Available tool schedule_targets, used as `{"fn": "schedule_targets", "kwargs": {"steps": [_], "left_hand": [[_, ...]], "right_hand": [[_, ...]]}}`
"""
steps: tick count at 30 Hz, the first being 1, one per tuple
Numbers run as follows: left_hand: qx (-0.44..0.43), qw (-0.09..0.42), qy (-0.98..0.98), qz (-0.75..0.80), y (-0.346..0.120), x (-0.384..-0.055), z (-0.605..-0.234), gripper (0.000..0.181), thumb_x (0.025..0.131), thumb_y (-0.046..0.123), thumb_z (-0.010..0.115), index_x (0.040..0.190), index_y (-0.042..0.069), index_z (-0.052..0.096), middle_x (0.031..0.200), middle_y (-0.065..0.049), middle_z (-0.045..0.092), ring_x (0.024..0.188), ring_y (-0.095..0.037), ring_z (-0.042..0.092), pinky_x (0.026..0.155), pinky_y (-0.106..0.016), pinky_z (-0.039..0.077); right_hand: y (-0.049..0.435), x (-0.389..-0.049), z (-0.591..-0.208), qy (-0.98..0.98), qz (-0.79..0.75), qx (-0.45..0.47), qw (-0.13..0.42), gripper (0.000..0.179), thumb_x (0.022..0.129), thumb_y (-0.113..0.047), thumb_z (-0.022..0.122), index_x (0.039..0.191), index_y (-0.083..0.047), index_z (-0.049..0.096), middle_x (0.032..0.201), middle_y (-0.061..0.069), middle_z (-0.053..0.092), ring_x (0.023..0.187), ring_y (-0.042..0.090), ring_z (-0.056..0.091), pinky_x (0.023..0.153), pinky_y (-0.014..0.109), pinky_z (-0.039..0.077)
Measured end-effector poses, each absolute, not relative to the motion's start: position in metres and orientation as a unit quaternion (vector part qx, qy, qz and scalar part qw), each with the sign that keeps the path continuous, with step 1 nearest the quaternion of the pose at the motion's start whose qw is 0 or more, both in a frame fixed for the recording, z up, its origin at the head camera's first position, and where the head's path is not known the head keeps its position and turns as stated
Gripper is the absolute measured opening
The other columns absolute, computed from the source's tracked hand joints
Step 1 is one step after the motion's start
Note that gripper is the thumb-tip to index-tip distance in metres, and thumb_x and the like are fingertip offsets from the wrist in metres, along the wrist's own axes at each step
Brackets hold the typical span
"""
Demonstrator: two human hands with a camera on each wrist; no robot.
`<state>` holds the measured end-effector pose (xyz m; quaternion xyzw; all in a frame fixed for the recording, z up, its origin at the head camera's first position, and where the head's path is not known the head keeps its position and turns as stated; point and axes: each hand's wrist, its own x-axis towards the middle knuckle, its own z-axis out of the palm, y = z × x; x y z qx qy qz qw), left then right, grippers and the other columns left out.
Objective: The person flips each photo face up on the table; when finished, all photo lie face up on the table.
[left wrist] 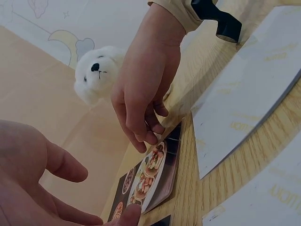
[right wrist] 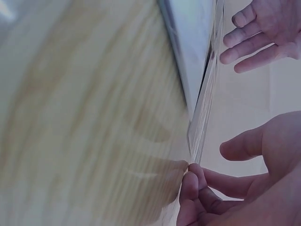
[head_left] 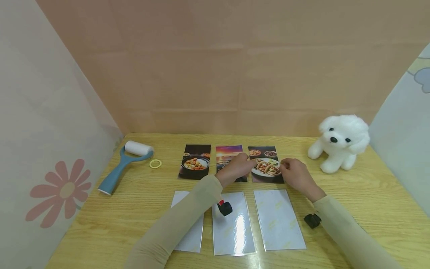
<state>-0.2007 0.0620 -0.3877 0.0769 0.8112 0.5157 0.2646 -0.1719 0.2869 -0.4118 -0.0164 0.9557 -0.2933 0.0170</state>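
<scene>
In the head view my left hand (head_left: 236, 167) is at the left edge of a taco photo (head_left: 267, 167), covering part of a sunset photo (head_left: 228, 151). My right hand (head_left: 297, 175) touches the taco photo's right edge or sits just beside it. Thumb and fingers of the left hand (left wrist: 28, 174) stand apart in the left wrist view; there the right hand (left wrist: 146, 89) hangs with loosely bent fingers over the photo. Fingertips of the right hand (right wrist: 277, 165) meet the tabletop in the right wrist view, its thumb apart. Left of these lies a food bowl photo (head_left: 195, 163).
White-backed sheets lie nearer: a left sheet (head_left: 193, 235) partly under my left forearm, a glossy middle sheet (head_left: 231, 231) and a right sheet (head_left: 280, 220). A blue-handled lint roller (head_left: 121, 164) and a yellow ring (head_left: 155, 163) are left; a white plush dog (head_left: 340, 144) sits right.
</scene>
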Motion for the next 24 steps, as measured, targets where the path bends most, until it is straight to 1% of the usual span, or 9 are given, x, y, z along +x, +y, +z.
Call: {"fn": "schedule_targets", "kwargs": {"steps": [2,5,8,11,14,16,19,21,24], "left_hand": [[0.076,0.264,0.809,0.52,0.06,-0.201,-0.387,0.037,0.103,0.029,0.052,0.119,-0.005,0.056,0.069,-0.005,0.049,0.059,-0.02,0.045,0.073,-0.04,0.045],[0.083,0.258,0.808,0.523,0.057,-0.201,-0.386,0.046,0.104,0.031,0.053,0.14,0.002,0.049,0.091,-0.009,0.059,0.08,-0.025,0.06,0.088,-0.045,0.05],[0.106,0.243,0.822,0.505,0.051,-0.201,-0.384,0.046,0.104,0.033,0.054,0.139,0.005,0.053,0.112,-0.007,0.063,0.098,-0.025,0.063,0.092,-0.045,0.051],[0.144,0.223,0.84,0.474,0.046,-0.199,-0.382,0.045,0.103,0.035,0.055,0.138,0.007,0.056,0.123,-0.004,0.062,0.107,-0.021,0.061,0.092,-0.041,0.052],[0.195,0.197,0.856,0.437,0.039,-0.199,-0.38,0.044,0.103,0.029,0.053,0.139,0.003,0.056,0.127,-0.006,0.062,0.111,-0.019,0.059,0.094,-0.039,0.051],[0.233,0.18,0.862,0.414,0.034,-0.198,-0.38,0.042,0.103,0.023,0.053,0.139,0.0,0.056,0.127,-0.01,0.061,0.11,-0.018,0.058,0.095,-0.037,0.05],[0.284,0.157,0.866,0.38,0.027,-0.196,-0.383,0.04,0.102,0.016,0.053,0.137,-0.004,0.056,0.116,-0.012,0.061,0.098,-0.019,0.055,0.091,-0.033,0.047],[0.308,0.144,0.869,0.359,0.022,-0.193,-0.383,0.039,0.101,0.014,0.053,0.135,-0.005,0.057,0.112,-0.011,0.06,0.097,-0.019,0.053,0.09,-0.032,0.046],[0.328,0.13,0.874,0.333,0.014,-0.186,-0.384,0.039,0.101,0.013,0.053,0.136,-0.006,0.056,0.123,-0.011,0.057,0.11,-0.021,0.052,0.095,-0.033,0.045]], "right_hand": [[0.287,-0.171,-0.411,0.955,-0.297,-0.014,0.018,0.04,0.101,-0.012,0.048,0.125,0.018,0.056,0.102,0.025,0.066,0.083,0.03,0.06,0.071,0.043,0.05],[0.287,-0.169,-0.411,0.952,-0.305,-0.012,0.019,0.041,0.101,-0.012,0.047,0.128,0.018,0.053,0.102,0.026,0.065,0.078,0.028,0.06,0.065,0.04,0.049],[0.287,-0.168,-0.409,0.95,-0.311,-0.015,0.012,0.04,0.101,-0.01,0.047,0.129,0.018,0.052,0.102,0.025,0.064,0.075,0.026,0.058,0.061,0.036,0.047],[0.286,-0.167,-0.407,0.949,-0.314,-0.018,0.003,0.04,0.1,-0.01,0.047,0.13,0.017,0.052,0.102,0.023,0.063,0.075,0.025,0.057,0.061,0.035,0.047],[0.284,-0.165,-0.404,0.95,-0.311,-0.023,-0.008,0.039,0.1,-0.01,0.047,0.128,0.016,0.054,0.101,0.022,0.063,0.078,0.026,0.058,0.062,0.036,0.047],[0.283,-0.163,-0.402,0.952,-0.305,-0.03,-0.019,0.037,0.1,-0.009,0.048,0.127,0.016,0.056,0.101,0.022,0.064,0.081,0.027,0.059,0.063,0.037,0.048],[0.282,-0.157,-0.4,0.952,-0.299,-0.044,-0.035,0.035,0.1,-0.008,0.048,0.124,0.015,0.058,0.102,0.022,0.065,0.084,0.029,0.061,0.066,0.04,0.049],[0.281,-0.153,-0.399,0.952,-0.298,-0.054,-0.043,0.033,0.1,-0.007,0.048,0.123,0.014,0.06,0.102,0.022,0.065,0.086,0.031,0.062,0.069,0.042,0.05],[0.279,-0.145,-0.398,0.951,-0.297,-0.067,-0.05,0.032,0.1,-0.008,0.05,0.122,0.013,0.061,0.104,0.022,0.065,0.09,0.033,0.063,0.072,0.046,0.052]]}}
